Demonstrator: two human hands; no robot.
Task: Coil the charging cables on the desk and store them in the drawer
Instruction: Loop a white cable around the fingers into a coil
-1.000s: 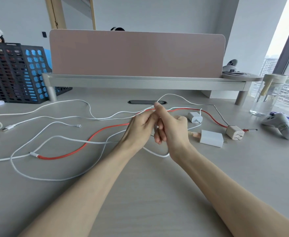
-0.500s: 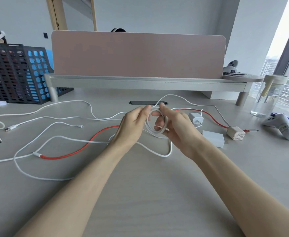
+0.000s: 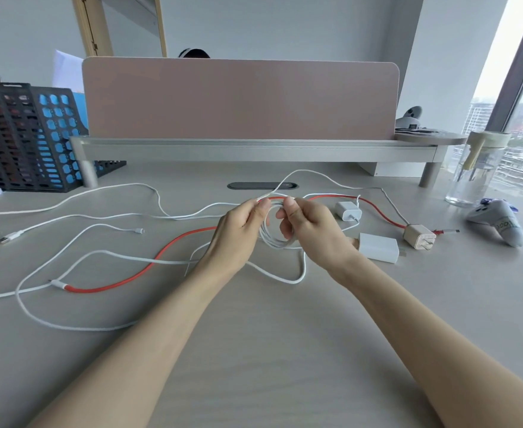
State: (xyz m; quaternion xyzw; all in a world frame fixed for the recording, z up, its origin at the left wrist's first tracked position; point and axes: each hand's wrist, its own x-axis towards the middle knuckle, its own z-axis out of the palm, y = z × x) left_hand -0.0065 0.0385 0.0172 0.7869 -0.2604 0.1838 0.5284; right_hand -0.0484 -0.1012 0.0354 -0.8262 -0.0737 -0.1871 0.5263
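Note:
A small coil of white cable (image 3: 273, 240) hangs between my two hands above the middle of the desk (image 3: 269, 329). My left hand (image 3: 238, 233) pinches the coil's top left, and my right hand (image 3: 312, 230) pinches its top right. The cable's loose tail (image 3: 297, 278) loops on the desk below and trails off left. A red cable (image 3: 124, 282) runs across the desk behind my hands. More white cables (image 3: 99, 217) sprawl over the left side. No drawer is in view.
Three chargers lie to the right: a small white one (image 3: 348, 210), a larger white one (image 3: 377, 247) and a beige one (image 3: 418, 236). A game controller (image 3: 501, 222) and a glass jar (image 3: 478, 171) stand far right. A monitor shelf (image 3: 254, 149) and black file racks (image 3: 22, 137) line the back.
My hands, first pressed together, have drawn apart and now hold a round coil of white cable between them. The tail on the desk has been drawn in from the left.

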